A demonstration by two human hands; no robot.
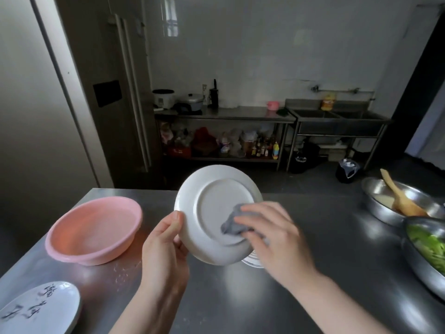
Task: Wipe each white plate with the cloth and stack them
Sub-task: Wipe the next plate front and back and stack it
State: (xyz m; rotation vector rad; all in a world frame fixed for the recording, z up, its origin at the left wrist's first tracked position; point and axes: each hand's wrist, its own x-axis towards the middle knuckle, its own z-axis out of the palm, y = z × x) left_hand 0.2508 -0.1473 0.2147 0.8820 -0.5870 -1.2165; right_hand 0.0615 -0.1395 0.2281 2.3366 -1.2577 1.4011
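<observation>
I hold a white plate (pixel 212 203) tilted up above the steel table (pixel 313 273), its underside facing me. My left hand (pixel 166 247) grips its left rim, thumb on the underside. My right hand (pixel 274 235) presses a crumpled grey cloth (pixel 234 222) against the lower right of the plate's underside. Just below the held plate, the edge of a stack of white plates (pixel 251 261) peeks out on the table, mostly hidden by the plate and my right hand.
A pink plastic basin (pixel 94 227) sits on the table to the left. A white dish with dark writing (pixel 41 309) lies at the front left corner. At the right stand a steel bowl with a wooden spatula (pixel 399 198) and a steel bowl of green vegetables (pixel 426 247).
</observation>
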